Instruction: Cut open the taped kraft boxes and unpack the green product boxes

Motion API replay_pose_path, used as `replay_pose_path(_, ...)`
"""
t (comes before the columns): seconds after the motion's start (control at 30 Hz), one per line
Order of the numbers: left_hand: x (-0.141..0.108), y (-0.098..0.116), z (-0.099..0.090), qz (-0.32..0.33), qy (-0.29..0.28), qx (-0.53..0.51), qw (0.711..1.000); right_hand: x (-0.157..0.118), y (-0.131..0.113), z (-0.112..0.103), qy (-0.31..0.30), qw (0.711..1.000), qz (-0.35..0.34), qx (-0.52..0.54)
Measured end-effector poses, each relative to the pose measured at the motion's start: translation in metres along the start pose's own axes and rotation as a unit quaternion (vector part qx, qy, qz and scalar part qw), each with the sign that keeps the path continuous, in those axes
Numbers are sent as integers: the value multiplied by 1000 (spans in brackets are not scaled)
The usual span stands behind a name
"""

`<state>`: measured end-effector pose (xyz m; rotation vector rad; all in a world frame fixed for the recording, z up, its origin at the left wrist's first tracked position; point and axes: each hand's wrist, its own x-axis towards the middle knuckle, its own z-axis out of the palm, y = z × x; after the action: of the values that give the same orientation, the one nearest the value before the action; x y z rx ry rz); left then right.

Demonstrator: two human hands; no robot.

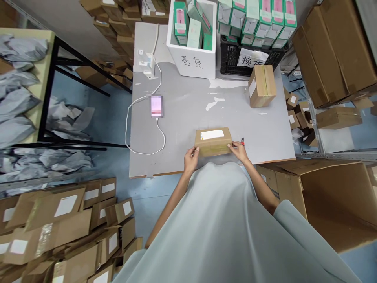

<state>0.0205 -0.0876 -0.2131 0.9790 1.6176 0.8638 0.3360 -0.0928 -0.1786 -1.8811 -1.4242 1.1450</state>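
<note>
A brown cardboard box (214,147) with a white label on top lies at the front edge of the grey table (182,106). My left hand (191,159) grips its left end, thumb on the near side. At the right end, my right hand (238,151) pinches the near corner. Just beyond the right hand is a small red and black tool (242,141), partly hidden by the fingers. A second taped box (262,87) stands farther back on the right.
White bin (193,63) and black crate (232,59) hold green-and-white boxes at the back. A phone (156,106) with a white cable lies left. A large open carton (332,204) stands right; parcels (67,220) are heaped lower left.
</note>
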Motion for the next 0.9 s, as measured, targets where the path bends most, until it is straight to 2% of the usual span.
replay_pose_path(0.13, 8, 24, -9, 51, 36, 25, 998, 11, -34, -9, 30, 997, -3, -74)
replay_pose_path(0.23, 13, 31, -19, 84, 54, 49, 994, 13, -47, -6, 34, 993, -2, -113)
replay_pose_path(0.43, 20, 13, -25, -12, 69, 49, 996, 10, -46, 14, -20, 987, 47, -154)
replay_pose_path(0.53, 21, 1, -23, -29, 68, 32, 997, 10, -42, 18, -43, 986, 55, -154)
replay_pose_path(0.6, 21, -5, -23, -37, 66, 15, 997, 9, -41, 18, -39, 986, 57, -154)
replay_pose_path(0.67, 23, -9, -23, -50, 65, -1, 997, 7, -41, 16, -1, 986, 56, -155)
replay_pose_path(0.77, 25, -15, -24, -73, 64, -18, 995, 4, -44, 13, 49, 992, -1, -120)
replay_pose_path(0.8, 26, -17, -25, -78, 63, -21, 995, 3, -44, 13, 41, 994, -29, -97)
replay_pose_path(0.9, 26, -23, -26, -80, 50, -24, 995, 1, -44, 14, -35, 994, -97, -34)
